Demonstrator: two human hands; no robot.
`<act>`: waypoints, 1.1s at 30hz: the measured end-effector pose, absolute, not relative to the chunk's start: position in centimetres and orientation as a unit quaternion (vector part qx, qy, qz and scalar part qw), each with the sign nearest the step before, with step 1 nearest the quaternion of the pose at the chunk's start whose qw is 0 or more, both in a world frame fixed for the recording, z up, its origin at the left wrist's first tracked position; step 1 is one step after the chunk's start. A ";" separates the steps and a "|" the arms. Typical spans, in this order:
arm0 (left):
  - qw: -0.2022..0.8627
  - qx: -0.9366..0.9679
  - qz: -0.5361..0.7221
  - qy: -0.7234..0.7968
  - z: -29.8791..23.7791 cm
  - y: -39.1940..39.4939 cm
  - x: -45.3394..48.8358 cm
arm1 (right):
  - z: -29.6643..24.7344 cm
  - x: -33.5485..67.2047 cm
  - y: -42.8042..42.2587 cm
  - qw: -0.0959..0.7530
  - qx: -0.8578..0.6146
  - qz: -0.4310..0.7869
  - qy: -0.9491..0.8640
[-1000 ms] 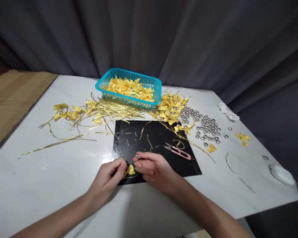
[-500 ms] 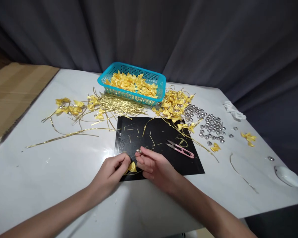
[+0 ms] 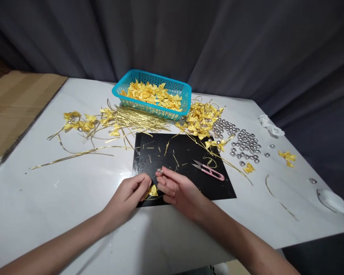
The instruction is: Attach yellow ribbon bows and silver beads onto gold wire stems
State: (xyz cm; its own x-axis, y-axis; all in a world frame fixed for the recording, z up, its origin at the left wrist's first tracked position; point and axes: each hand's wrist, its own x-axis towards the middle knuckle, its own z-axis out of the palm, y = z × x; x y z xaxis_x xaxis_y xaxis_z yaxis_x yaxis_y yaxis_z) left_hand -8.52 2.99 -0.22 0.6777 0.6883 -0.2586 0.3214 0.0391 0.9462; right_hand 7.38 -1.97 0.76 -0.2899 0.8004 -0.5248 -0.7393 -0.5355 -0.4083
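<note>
Over the near edge of a black mat (image 3: 186,152), my right hand (image 3: 180,189) pinches a small silver bead (image 3: 159,170) between thumb and fingertips. Just to its left, my left hand (image 3: 133,193) is closed, with a gold cord running from its fingers; the grip itself is partly hidden. A yellow ribbon bow (image 3: 153,190) shows below and between the hands, beside my left fingers; I cannot tell if it is held or lying on the mat. Pink thread snips (image 3: 209,170) lie on the mat, right of my right hand.
A blue basket (image 3: 123,100) of yellow bows stands at the back. Gold cords (image 3: 140,120) lie before it, with bows on cords (image 3: 202,118) to the right. Silver beads (image 3: 246,143) spread farther right, near a white mouse-shaped object (image 3: 331,201). Cord scraps litter the mat.
Both hands keep nearly the same pose. The silver bead has risen slightly in my right fingers, and the view has shifted a little.
</note>
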 end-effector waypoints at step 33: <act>0.656 0.668 0.179 0.301 0.0 3.0 -8.7 | 1.0 6.4 -2.9 0.533 -0.549 0.534 -0.359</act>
State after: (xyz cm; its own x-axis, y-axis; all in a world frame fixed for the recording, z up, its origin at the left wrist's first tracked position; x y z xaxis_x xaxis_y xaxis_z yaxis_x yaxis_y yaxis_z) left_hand -8.71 3.04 0.02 0.7549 0.6369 -0.1567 0.1682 0.0429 0.9848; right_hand 6.41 -2.91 0.95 0.1721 0.9639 -0.2030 -0.1751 -0.1729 -0.9693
